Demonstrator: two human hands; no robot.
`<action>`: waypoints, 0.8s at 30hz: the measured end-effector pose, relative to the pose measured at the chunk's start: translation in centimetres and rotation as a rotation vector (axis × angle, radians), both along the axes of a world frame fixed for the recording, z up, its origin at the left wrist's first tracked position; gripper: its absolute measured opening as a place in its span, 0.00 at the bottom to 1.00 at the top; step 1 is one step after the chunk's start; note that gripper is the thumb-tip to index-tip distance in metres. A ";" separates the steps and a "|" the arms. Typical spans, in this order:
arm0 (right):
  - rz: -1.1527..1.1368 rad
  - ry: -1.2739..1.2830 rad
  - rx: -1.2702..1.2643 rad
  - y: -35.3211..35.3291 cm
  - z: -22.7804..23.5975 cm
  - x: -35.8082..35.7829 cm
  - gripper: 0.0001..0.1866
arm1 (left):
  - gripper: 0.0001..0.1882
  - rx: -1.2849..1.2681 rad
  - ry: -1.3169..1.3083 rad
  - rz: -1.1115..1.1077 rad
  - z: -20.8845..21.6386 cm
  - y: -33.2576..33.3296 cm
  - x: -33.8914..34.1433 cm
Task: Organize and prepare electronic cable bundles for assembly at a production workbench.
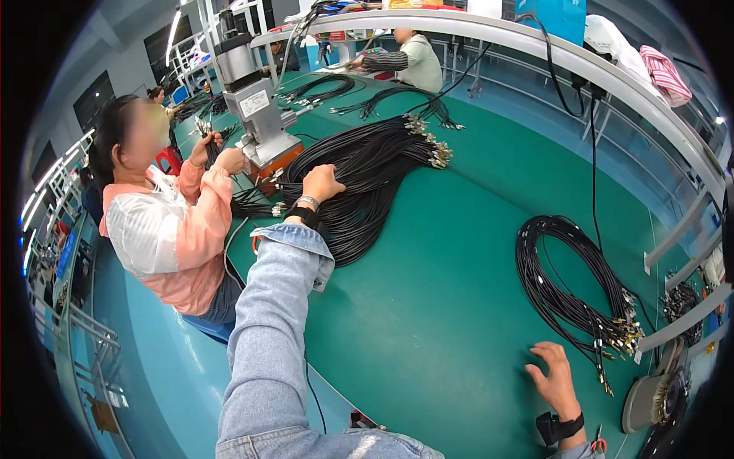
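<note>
Touching a broad sheaf of smooth black cables (367, 172), left hand (323, 183) has fingers curled; whether they grasp any strand, cannot tell. Sheaf: one, fanned in an arc on the matte green tabletop (451, 275), metallic connectors (438, 153) clustered at its far end. Right hand (556, 376): released, fingers loosely bent, near one oval coil of black cable (529, 264) with brass-coloured tips. Black wristbands: two, one per wrist. Beyond the sheaf: one grey metal bench press (260, 111); two smaller cable bundles farther off. At left, one co-worker (149, 233), both hands raised, holding cables.
</note>
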State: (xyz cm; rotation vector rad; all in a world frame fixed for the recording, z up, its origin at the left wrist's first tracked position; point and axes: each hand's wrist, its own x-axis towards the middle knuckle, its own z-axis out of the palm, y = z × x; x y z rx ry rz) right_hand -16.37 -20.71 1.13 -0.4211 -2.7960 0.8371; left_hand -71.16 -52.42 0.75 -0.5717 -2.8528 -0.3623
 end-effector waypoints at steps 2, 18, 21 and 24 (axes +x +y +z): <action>0.044 0.015 -0.008 -0.3 0.4 -0.5 0.17 | 0.30 0.093 0.014 -0.032 0.3 -0.2 -0.1; 0.154 -0.033 -0.105 2.1 -0.4 -2.1 0.14 | 0.28 0.078 -0.065 -0.142 5.9 2.3 -1.4; 0.136 -0.020 -0.130 3.4 -1.3 -2.2 0.14 | 0.29 -0.032 -0.209 -0.135 6.6 4.3 -1.7; 0.115 0.014 -0.138 5.0 -2.3 -2.5 0.13 | 0.34 -0.227 -0.413 -0.130 5.9 6.9 -2.4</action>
